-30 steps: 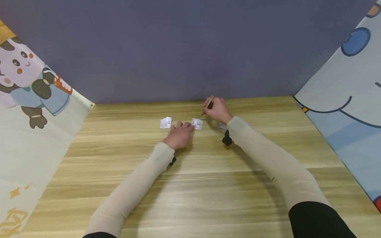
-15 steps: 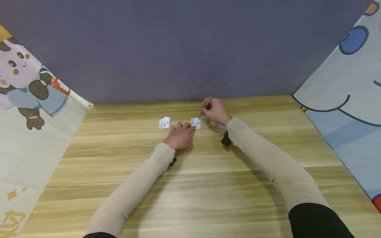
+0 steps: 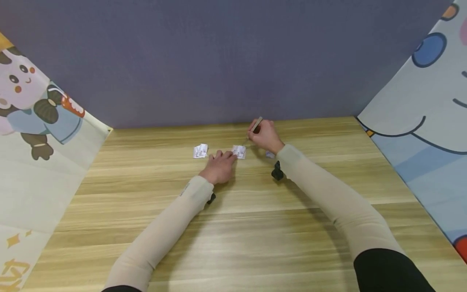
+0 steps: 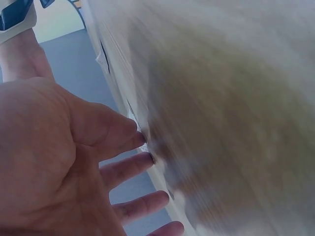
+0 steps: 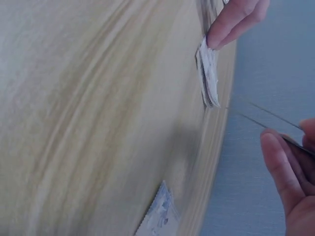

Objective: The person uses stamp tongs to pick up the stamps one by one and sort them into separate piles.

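My left hand (image 3: 219,168) lies palm down on the table with its fingers stretched out. Its fingertips touch the left edge of the middle stack of small white printed sachets (image 3: 239,152). Above that stack's upper right edge, my right hand (image 3: 266,136) pinches tweezers (image 3: 257,123) between thumb and fingers. In the right wrist view the tweezers' two thin prongs stand apart close to the end of the sachets (image 5: 209,73). Whether the tips touch them I cannot tell. The left wrist view shows the left hand's (image 4: 64,147) spread fingers, the sachets mostly hidden behind them.
Another small stack of white sachets (image 3: 200,151) lies left of my left hand. A bluish-white sachet with a serrated edge (image 5: 160,214) lies to the right, partly below my right wrist. A dark blue-grey panel (image 3: 233,61) rises behind the wooden table (image 3: 233,243).
My right hand and the tweezers shift slightly, and the tips sit a little farther from the middle stack than half a second ago. The left hand keeps its place on the sachets.
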`<state>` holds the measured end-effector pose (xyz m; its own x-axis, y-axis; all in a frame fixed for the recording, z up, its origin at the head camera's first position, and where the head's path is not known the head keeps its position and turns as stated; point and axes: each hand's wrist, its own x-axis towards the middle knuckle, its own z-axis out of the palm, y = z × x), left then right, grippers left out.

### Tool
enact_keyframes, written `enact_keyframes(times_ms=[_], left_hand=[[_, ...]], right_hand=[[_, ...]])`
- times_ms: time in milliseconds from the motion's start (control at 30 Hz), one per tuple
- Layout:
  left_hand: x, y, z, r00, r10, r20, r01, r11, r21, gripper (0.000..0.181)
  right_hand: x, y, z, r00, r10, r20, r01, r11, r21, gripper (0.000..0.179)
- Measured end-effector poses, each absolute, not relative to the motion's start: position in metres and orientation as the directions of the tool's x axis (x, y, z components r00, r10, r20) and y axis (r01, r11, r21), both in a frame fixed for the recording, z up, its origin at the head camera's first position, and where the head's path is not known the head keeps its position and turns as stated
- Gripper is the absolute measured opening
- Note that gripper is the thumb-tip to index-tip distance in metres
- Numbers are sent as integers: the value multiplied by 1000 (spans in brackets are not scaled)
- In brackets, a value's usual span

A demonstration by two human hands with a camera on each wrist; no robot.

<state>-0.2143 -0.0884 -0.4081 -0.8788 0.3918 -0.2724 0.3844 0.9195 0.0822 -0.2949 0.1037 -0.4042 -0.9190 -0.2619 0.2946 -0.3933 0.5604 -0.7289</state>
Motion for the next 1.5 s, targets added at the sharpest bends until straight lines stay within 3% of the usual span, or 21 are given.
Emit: enact_keyframes(times_ms=[267, 667, 900, 1200, 1500], left_hand=[[-214, -87, -405, -875, 393, -283, 383, 919, 90, 63], [-215, -85, -406, -875, 391, -285, 380, 920, 97, 66], [-214, -85, -407, -874, 393, -286, 382, 919, 95, 67], [-215, -85, -408, -873, 393, -289, 387, 919, 82, 65], [-216, -88, -408, -870, 401, -287, 389, 916, 99, 61]], right_hand=[[-295, 104, -407, -927, -255, 275, -375, 613, -696, 7], [-292, 104, -406, -945, -215, 247, -327, 596, -733, 6], [-292, 101, -406, -920, -252, 299, -391, 604, -695, 6], [-290, 97, -405, -898, -294, 328, -440, 572, -693, 8], [-288, 98, -394, -897, -231, 376, -441, 473, -763, 5]])
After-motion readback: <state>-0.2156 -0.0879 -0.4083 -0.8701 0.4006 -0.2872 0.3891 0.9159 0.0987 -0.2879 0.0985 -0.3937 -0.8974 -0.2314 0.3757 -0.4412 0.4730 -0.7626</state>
